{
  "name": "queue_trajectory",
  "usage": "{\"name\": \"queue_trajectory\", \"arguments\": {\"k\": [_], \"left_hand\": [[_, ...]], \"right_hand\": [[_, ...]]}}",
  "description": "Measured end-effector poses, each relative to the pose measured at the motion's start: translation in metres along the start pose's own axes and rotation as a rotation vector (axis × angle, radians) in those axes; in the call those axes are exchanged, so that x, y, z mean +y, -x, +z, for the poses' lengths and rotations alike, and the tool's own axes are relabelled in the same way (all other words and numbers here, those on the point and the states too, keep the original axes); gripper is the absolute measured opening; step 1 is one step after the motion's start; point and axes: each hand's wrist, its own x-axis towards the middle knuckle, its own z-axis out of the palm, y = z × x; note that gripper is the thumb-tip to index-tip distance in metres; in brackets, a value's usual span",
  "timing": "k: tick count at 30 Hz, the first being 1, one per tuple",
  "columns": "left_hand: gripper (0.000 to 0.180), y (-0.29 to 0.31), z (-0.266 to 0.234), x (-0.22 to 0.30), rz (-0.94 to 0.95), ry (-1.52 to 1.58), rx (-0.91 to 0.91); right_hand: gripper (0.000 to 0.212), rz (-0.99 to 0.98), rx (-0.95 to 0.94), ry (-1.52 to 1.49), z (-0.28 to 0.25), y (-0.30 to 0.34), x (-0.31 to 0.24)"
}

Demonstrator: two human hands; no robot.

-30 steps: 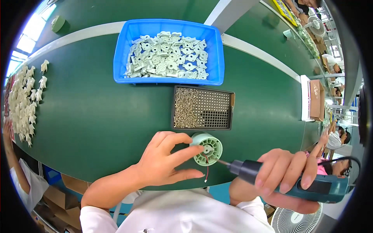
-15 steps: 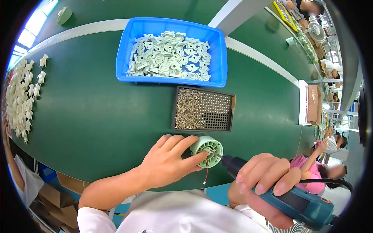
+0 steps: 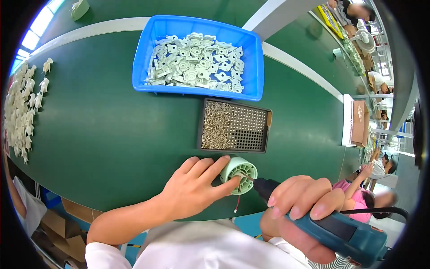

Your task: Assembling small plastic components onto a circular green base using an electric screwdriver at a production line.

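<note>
Round green housing (image 3: 239,165) on the green table (image 3: 112,125), near the front edge; ribbed end in view, red lead (image 3: 237,205) hanging from it. My left hand (image 3: 190,186) grips it, thumb at the ribbed end. My right hand (image 3: 304,201) wraps a teal electric screwdriver (image 3: 356,242), bit aimed at the ribs; contact unclear. Beyond: black tray (image 3: 251,140) of screws (image 3: 216,127), then blue bin (image 3: 197,90) of pale parts (image 3: 197,58).

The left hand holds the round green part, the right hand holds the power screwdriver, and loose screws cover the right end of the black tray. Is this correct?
No: the head view shows the loose screws at the left end of the black tray. The left hand holds the round green part, the right hand the power screwdriver.
</note>
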Motion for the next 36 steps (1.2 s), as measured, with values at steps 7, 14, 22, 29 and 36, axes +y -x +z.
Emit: {"name": "queue_trajectory", "arguments": {"k": [7, 14, 22, 29, 36], "left_hand": [[0.037, -0.008, 0.000, 0.009, 0.003, -0.025, 0.050], [0.037, -0.008, 0.007, 0.002, 0.055, 0.025, 0.094], [0.033, -0.013, 0.004, 0.005, 0.035, 0.087, 0.093], [0.035, -0.013, 0.004, 0.004, 0.037, 0.088, 0.095], [0.034, -0.013, 0.004, 0.003, 0.048, 0.073, 0.101]], "right_hand": [[0.062, 0.010, 0.044, -0.032, 0.002, -0.002, 0.001], [0.061, 0.020, 0.049, -0.029, 0.004, -0.004, 0.000], [0.020, 0.176, 0.006, -0.062, -0.004, -0.001, -0.006], [0.013, 0.173, 0.103, -0.017, 0.006, -0.008, -0.004], [0.060, 0.017, 0.007, -0.034, -0.007, -0.005, 0.007]]}}
